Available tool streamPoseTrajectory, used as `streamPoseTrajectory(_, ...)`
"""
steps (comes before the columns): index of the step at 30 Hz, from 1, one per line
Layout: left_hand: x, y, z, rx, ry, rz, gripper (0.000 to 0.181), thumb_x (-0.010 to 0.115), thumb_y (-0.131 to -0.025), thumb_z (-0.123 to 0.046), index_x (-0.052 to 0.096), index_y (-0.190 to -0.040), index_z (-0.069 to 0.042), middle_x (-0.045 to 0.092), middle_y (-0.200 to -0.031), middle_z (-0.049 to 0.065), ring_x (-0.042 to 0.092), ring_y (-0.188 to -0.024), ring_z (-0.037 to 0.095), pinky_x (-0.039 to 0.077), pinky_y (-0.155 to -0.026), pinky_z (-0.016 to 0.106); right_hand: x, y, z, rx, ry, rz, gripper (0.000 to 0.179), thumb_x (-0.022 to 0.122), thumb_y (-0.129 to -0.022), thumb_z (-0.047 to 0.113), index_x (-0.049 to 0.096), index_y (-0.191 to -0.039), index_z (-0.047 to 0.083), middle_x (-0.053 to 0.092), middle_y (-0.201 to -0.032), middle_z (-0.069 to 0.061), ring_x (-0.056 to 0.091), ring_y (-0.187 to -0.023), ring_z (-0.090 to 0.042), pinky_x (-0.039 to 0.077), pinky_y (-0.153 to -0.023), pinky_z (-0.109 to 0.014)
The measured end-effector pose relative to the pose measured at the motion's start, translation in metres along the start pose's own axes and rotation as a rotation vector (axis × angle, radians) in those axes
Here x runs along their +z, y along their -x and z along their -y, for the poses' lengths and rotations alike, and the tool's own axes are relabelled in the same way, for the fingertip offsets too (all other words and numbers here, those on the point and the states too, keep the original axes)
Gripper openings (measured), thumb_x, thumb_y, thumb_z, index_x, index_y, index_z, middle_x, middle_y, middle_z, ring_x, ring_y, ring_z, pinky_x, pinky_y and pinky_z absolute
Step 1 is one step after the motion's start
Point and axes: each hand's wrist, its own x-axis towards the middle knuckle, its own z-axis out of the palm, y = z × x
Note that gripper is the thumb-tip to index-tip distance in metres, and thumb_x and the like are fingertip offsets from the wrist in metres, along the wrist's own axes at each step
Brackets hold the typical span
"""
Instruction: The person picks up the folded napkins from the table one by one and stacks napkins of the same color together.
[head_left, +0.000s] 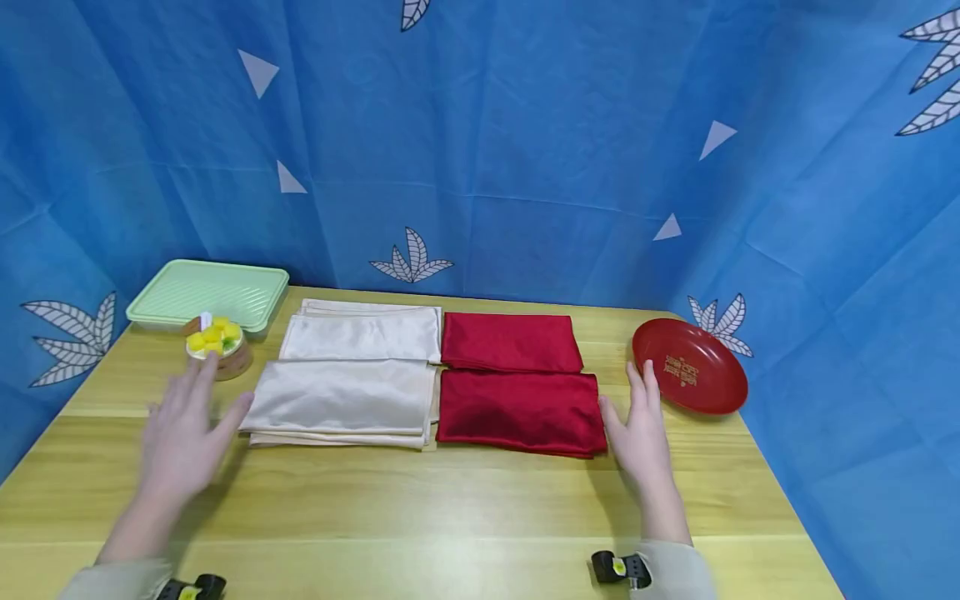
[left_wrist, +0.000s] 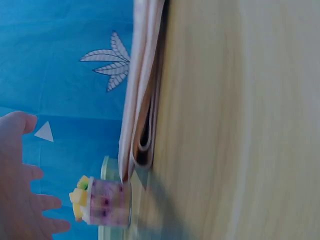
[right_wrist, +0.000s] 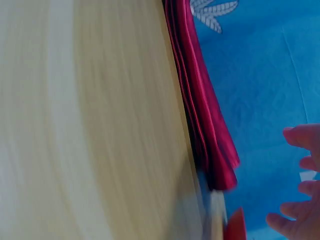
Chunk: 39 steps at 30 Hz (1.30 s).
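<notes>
In the head view, the left hand (head_left: 182,429) is at lower left of the frame, its fingers extended and spread with the thumb well apart, holding nothing. The hand is blurred, and its forefinger overlaps the rim of the dessert cup (head_left: 234,363), so touch is hard to judge there; the left wrist view seems to show a gap. Yellow fruit pieces (head_left: 213,335) top the cup, which stands at left, in front of a pale green lidded container (head_left: 210,292).

The right hand (head_left: 643,425), right of centre, has its fingers loosely extended, thumb apart, and also holds nothing. Its thumb is just beside the right edge of the front red cloth (head_left: 521,408); its fingertips are near the lower left rim of a red plate (head_left: 697,358) at right.

Mid-frame on the bench (head_left: 450,508), the front white cloth (head_left: 341,396) lies folded left of the front red one. Behind them lie a folded back white cloth (head_left: 371,333) and back red cloth (head_left: 512,340). A blue curtain (head_left: 480,125) fills the upper frame.
</notes>
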Motion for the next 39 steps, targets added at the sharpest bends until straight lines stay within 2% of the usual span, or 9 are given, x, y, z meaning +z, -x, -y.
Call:
streamPoseTrajectory(4, 0.007, 0.0, -0.009, -0.037, 0.318, -0.002, 0.068, 0.048, -0.1, -0.029, 0.013, -0.152, -0.002, 0.015, -0.15, 0.033, 0.016, -0.132, 0.057, 0.014, -0.101, 0.072, 0.011, 0.003, 0.01, 0.011, -0.097, 0.039, 0.065, 0.058, -0.095, 0.024, 0.028, -0.149, 0.005, 0.009, -0.158, -0.012, 0.017, -0.141, -0.037, 0.025, -0.106, -0.06)
streamPoseTrajectory(7, 0.012, 0.0, -0.016, -0.135, 0.512, -0.007, 0.064, 0.047, -0.1, -0.026, 0.016, -0.152, -0.004, 0.018, -0.151, 0.031, 0.021, -0.131, 0.055, 0.02, -0.101, 0.069, 0.023, 0.006, 0.019, -0.006, -0.178, 0.056, 0.062, 0.059, -0.095, 0.019, 0.031, -0.147, 0.004, 0.015, -0.156, -0.016, 0.023, -0.138, -0.038, 0.028, -0.107, -0.056)
streamPoseTrajectory(9, 0.016, 0.001, -0.02, -0.208, 0.58, -0.03, 0.062, 0.046, -0.101, -0.026, 0.018, -0.152, -0.006, 0.022, -0.151, 0.027, 0.025, -0.132, 0.05, 0.024, -0.104, 0.063, 0.032, 0.008, 0.027, -0.02, -0.251, 0.069, 0.059, 0.059, -0.094, 0.016, 0.033, -0.146, 0.003, 0.019, -0.155, -0.017, 0.028, -0.136, -0.037, 0.032, -0.106, -0.053)
streamPoseTrajectory(12, 0.023, 0.0, -0.025, -0.316, 0.608, -0.064, 0.059, 0.045, -0.101, -0.028, 0.021, -0.152, -0.009, 0.028, -0.15, 0.021, 0.03, -0.133, 0.038, 0.036, -0.104, 0.04, 0.045, 0.008, 0.04, -0.039, -0.379, 0.095, 0.057, 0.06, -0.093, 0.012, 0.037, -0.144, 0.003, 0.026, -0.152, -0.017, 0.038, -0.13, -0.038, 0.041, -0.1, -0.05)
streamPoseTrajectory(17, 0.03, 0.003, -0.029, -0.417, 0.641, -0.133, 0.05, 0.044, -0.101, -0.027, 0.036, -0.148, -0.014, 0.04, -0.145, 0.012, 0.039, -0.128, 0.027, 0.043, -0.075, 0.01, 0.065, 0.01, 0.064, -0.005, -0.521, 0.171, 0.053, 0.063, -0.092, 0.016, 0.044, -0.142, 0.009, 0.041, -0.144, -0.01, 0.049, -0.123, -0.031, 0.045, -0.097, -0.045)
streamPoseTrajectory(20, 0.034, 0.003, -0.029, -0.43, 0.627, -0.172, 0.044, 0.045, -0.1, -0.025, 0.045, -0.143, -0.014, 0.046, -0.14, 0.009, 0.044, -0.123, 0.02, 0.044, -0.072, 0.01, 0.077, 0.012, 0.078, -0.006, -0.578, 0.218, 0.05, 0.063, -0.092, 0.017, 0.047, -0.139, 0.008, 0.047, -0.14, -0.01, 0.054, -0.117, -0.028, 0.046, -0.095, -0.045)
streamPoseTrajectory(28, 0.054, -0.001, -0.023, -0.338, 0.606, -0.264, 0.035, 0.048, -0.099, -0.016, 0.058, -0.131, -0.007, 0.056, -0.128, 0.004, 0.049, -0.111, 0.005, 0.04, -0.081, 0.008, 0.107, 0.01, 0.106, -0.09, -0.625, 0.332, 0.043, 0.059, -0.094, 0.015, 0.05, -0.135, 0.006, 0.054, -0.132, -0.014, 0.059, -0.109, -0.027, 0.047, -0.091, -0.045)
streamPoseTrajectory(32, 0.063, 0.0, -0.02, -0.283, 0.609, -0.314, 0.032, 0.051, -0.097, -0.011, 0.061, -0.127, -0.005, 0.058, -0.123, 0.002, 0.051, -0.108, 0.003, 0.039, -0.083, 0.007, 0.108, 0.016, 0.127, -0.117, -0.625, 0.366, 0.04, 0.057, -0.094, 0.01, 0.051, -0.132, 0.0, 0.054, -0.13, -0.018, 0.059, -0.107, -0.03, 0.047, -0.09, -0.043)
streamPoseTrajectory(39, 0.067, 0.001, -0.012, -0.28, 0.508, -0.326, 0.032, 0.052, -0.096, -0.013, 0.063, -0.126, -0.007, 0.059, -0.121, 0.009, 0.049, -0.099, 0.01, 0.036, -0.081, 0.016, 0.137, 0.009, 0.132, -0.169, -0.554, 0.34, 0.042, 0.058, -0.092, 0.009, 0.051, -0.133, 0.003, 0.053, -0.129, -0.014, 0.061, -0.098, -0.022, 0.051, -0.081, -0.032)
